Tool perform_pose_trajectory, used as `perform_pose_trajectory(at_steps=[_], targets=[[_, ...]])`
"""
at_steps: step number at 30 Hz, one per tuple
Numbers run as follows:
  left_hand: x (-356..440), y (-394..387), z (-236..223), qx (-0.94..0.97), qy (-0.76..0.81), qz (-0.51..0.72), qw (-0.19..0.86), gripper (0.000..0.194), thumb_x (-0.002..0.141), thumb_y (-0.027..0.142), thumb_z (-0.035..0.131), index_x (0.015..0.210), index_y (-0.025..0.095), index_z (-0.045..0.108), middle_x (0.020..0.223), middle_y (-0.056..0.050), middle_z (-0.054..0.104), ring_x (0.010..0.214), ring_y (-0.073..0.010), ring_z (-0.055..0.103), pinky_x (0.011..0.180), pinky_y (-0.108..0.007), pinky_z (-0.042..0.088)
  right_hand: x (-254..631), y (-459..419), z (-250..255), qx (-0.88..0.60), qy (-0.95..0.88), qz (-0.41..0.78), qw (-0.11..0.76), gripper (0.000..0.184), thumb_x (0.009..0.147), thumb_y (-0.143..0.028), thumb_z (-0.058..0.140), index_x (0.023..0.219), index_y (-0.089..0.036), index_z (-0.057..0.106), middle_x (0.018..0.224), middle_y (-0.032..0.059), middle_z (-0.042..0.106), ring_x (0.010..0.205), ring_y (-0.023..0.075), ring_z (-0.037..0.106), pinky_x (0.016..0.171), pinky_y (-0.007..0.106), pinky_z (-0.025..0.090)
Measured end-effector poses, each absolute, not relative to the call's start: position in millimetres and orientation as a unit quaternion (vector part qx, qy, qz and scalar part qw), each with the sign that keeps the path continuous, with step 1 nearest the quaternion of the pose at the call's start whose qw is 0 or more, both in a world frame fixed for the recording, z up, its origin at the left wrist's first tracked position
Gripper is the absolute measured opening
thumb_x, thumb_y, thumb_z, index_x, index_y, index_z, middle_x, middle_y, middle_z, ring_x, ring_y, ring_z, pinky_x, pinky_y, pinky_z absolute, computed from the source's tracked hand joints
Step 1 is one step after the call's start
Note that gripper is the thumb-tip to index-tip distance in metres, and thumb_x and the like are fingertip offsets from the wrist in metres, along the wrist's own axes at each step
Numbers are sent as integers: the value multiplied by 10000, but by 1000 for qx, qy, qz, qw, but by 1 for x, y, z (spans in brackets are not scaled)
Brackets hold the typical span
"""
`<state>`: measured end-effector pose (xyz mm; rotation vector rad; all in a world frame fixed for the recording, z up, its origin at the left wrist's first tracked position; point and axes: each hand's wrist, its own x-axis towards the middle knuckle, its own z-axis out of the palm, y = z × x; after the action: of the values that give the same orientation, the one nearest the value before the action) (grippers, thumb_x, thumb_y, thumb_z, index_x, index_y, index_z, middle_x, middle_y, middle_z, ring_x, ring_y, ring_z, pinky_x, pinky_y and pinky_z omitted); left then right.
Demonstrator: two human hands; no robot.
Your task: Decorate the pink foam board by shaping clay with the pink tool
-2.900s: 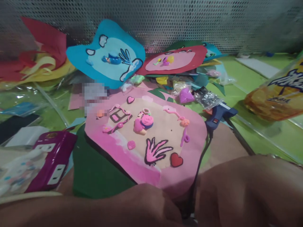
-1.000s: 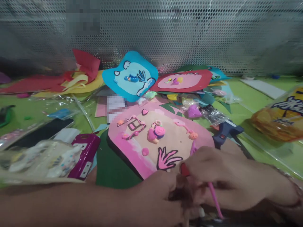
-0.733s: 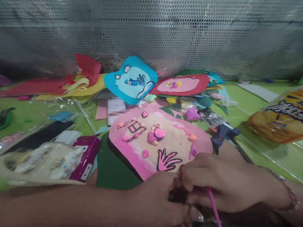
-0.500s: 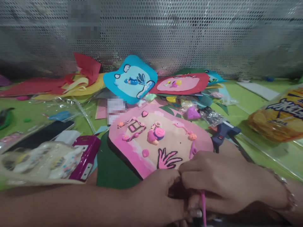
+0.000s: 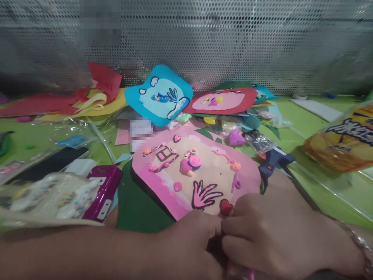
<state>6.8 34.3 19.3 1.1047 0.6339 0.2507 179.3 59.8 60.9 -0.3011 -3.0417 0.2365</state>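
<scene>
My left hand (image 5: 192, 243) and my right hand (image 5: 268, 233) meet at the bottom centre, fingers curled and pressed together. A thin pink strand (image 5: 251, 273) shows just below my right hand's fingers, which appear closed on it. Whatever my left fingers pinch is hidden behind the knuckles. Directly beyond both hands lies a pink paper craft panel (image 5: 186, 204) with a beige centre. It bears a pink clay snail-like figure (image 5: 190, 162), a black-outlined pink coral shape (image 5: 205, 194), and a red heart (image 5: 226, 207) beside my right knuckles.
A blue panel (image 5: 159, 77) and a red panel (image 5: 247, 102) lean near a perforated metal screen (image 5: 186, 39). On the left are a purple case (image 5: 106, 182) and a dark phone (image 5: 49, 165). A dark blue glue gun (image 5: 275, 161) and a yellow snack bag (image 5: 340, 144) are on the right.
My right hand has shifted slightly right and down, uncovering the red heart and a pink curl on the panel. Less of the pink strand shows. The view has shifted slightly.
</scene>
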Motion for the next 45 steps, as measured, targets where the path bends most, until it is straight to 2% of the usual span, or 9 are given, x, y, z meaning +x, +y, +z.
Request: perform_pose_trajectory(at_steps=[5,9,11,13,17,23,36,40,45], targets=[[6,33,17,541,296,120,778,127,659,204,593,616,148,489,632,42,387,656,-94,393,532,-180,275,180,57,57,-84,-988,111,60,278,934,-234,399,688,-176,513,629,3,561,461,119,384,435,302,175],[1,33,21,571,301,108,756,199,702,262,631,639,166,468,612,57,410,590,-77,390,513,-176,280,187,74,58,-107,-968,177,143,394,993,-326,311,691,-171,513,611,5,546,529,103,434,504,254,313],[-2,33,25,624,313,76,712,216,736,282,655,656,171,487,591,64,457,551,-69,408,509,-172,291,196,94,57,-214,-941,176,197,266,968,-228,369,772,-169,538,677,6,570,592,87,494,559,210,366],[-5,34,30,668,319,70,669,217,769,279,655,656,171,504,572,72,458,529,-58,412,521,-167,296,204,118,52,-327,-905,77,260,123,924,-185,449,885,-170,565,789,32,591,668,102,527,588,214,384],[-4,39,36,708,290,5,644,247,793,288,658,657,172,488,564,78,456,523,-55,431,518,-153,318,212,154,39,-414,-883,6,221,130,908,-210,465,869,-164,581,944,90,594,790,161,570,668,259,431],[-3,39,40,734,278,8,620,263,805,266,653,652,164,464,554,78,430,512,-46,412,487,-134,296,201,163,28,-435,-887,4,159,149,923,-198,465,860,-135,585,823,74,604,737,169,575,651,256,411],[-3,33,37,725,319,21,610,188,774,277,608,680,182,476,571,66,460,521,-64,433,445,-142,293,200,171,14,-406,-908,-16,105,206,945,-247,411,935,-112,566,917,127,582,861,234,547,731,326,428],[-4,33,37,722,323,18,611,194,774,330,611,703,186,501,606,55,488,546,-76,449,450,-151,306,200,174,11,-406,-906,-3,118,189,940,-240,415,917,-116,555,927,130,577,880,231,540,750,323,418],[-6,34,34,725,318,20,611,191,775,313,610,698,184,491,600,60,479,543,-69,449,457,-145,309,201,171,20,-437,-884,30,166,151,922,-191,406,838,-141,520,868,94,574,750,173,530,665,274,395]])
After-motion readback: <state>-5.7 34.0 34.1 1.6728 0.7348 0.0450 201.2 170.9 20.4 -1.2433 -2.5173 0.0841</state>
